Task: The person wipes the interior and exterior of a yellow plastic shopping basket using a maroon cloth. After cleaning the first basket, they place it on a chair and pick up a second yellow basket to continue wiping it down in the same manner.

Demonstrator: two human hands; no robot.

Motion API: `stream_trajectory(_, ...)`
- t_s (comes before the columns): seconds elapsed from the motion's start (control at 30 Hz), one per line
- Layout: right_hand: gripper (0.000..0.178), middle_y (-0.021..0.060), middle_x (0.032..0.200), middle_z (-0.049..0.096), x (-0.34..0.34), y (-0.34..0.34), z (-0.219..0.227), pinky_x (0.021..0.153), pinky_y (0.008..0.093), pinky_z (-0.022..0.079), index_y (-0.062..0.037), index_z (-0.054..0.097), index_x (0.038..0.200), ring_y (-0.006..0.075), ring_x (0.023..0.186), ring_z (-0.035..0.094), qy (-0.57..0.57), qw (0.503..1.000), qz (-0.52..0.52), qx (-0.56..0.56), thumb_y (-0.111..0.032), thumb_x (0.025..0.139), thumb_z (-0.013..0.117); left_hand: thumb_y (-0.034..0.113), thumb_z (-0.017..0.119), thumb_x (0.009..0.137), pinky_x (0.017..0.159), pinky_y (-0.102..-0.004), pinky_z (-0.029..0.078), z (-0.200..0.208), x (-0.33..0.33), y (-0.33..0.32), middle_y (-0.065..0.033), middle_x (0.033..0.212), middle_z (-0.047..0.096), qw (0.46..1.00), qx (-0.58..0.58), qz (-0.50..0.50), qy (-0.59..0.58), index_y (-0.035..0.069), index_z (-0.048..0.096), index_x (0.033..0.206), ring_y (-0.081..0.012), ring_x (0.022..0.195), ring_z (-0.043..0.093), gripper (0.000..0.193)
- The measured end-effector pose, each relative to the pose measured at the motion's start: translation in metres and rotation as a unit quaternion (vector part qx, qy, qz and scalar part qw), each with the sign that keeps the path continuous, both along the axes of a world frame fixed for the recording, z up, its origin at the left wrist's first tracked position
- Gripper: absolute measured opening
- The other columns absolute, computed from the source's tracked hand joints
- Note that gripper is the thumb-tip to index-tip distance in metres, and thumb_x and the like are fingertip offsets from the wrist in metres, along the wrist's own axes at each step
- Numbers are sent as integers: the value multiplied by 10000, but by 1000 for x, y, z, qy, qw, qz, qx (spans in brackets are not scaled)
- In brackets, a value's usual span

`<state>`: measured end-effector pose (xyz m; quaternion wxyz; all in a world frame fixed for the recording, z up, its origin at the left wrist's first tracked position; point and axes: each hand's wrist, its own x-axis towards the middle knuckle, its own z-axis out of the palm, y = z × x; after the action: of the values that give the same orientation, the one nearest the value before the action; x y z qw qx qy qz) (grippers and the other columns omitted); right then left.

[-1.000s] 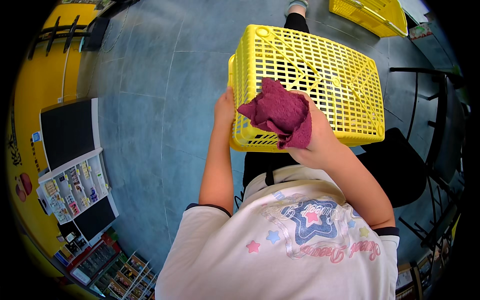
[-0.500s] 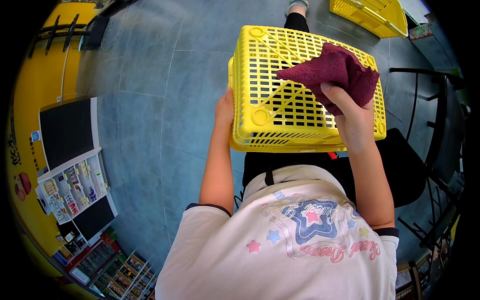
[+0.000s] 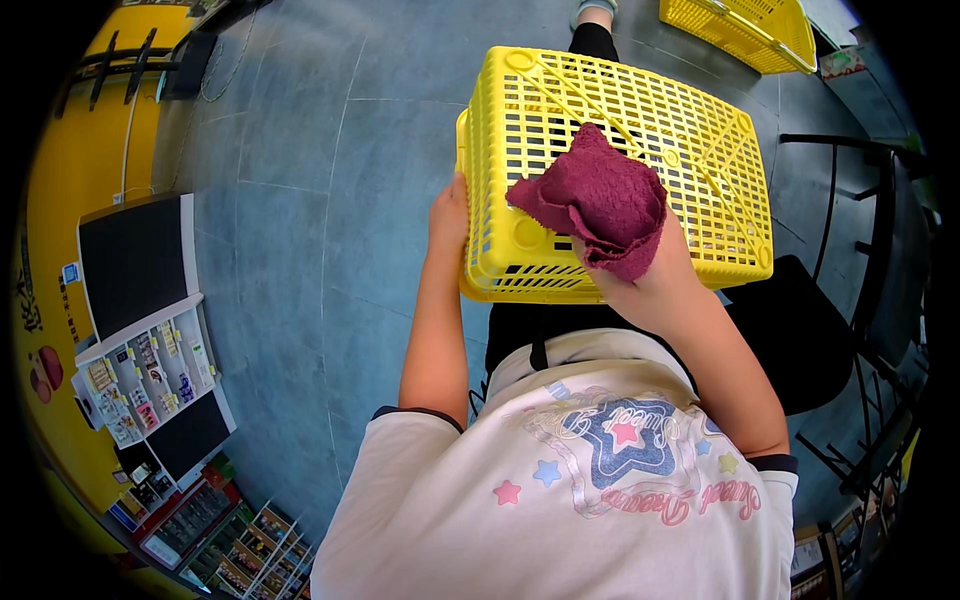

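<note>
A yellow plastic shopping basket [image 3: 700,150] rests over my lap, its slotted bottom turned upward. At its left side my left hand [image 3: 450,217] is closed on the rim; the fingertips are hidden behind the edge. My right hand [image 3: 650,270] grips a dark red cloth [image 3: 605,195] over the near left part of the basket's bottom. The cloth is bunched up and covers most of the fingers. Whether it presses on the slots I cannot tell.
Another yellow basket [image 3: 745,35] stands on the grey tiled floor [image 3: 290,230] at the far right. Black metal chairs [image 3: 880,230] are close on my right. On the left, a shelf of small packaged goods [image 3: 150,370] stands along a yellow wall.
My right hand has moved left and nearer to me with the cloth, which now bunches over the hand. The basket has shifted very slightly; my left hand stays at its rim.
</note>
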<state>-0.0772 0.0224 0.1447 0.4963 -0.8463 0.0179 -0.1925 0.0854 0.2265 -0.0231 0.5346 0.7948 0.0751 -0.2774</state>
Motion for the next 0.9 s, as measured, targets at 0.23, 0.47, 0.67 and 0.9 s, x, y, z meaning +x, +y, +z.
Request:
stream_trajectory(0.23,423,108,1085,609,5,-10,7,943,432,407,-79,624,1060,332,1060,525,-28,994,59,-87,4,650,685,432,343,1004,758,-354,489,-3,-1,1,-145,944,679,999,27,-8,-25,-55,619,1094,-213,836,645,567)
stream_trajectory(0.47,248,51,1010,655,-4,-57,27,777,278,493,-13,605,1100,141,935,622,-33,950,-113,288,-7,853,622,411,367,1003,764,-355,487,-8,-3,-1,-142,985,675,988,-126,50,67,-65,619,1095,-204,845,639,546)
stream_trajectory(0.67,265,71,1053,658,-89,-227,-4,806,249,478,-39,654,1095,154,912,635,-93,879,-460,-85,-180,871,664,429,371,997,779,-355,479,-25,1,11,-153,994,673,997,-54,35,45,-60,622,1094,-214,878,634,558)
stream_trajectory(0.9,303,98,1034,655,-175,-331,-121,837,294,500,38,604,1145,198,929,639,100,871,-411,249,-49,855,599,436,372,996,770,-347,476,-36,7,7,-157,999,670,996,-74,20,42,-60,617,1099,-216,869,630,563)
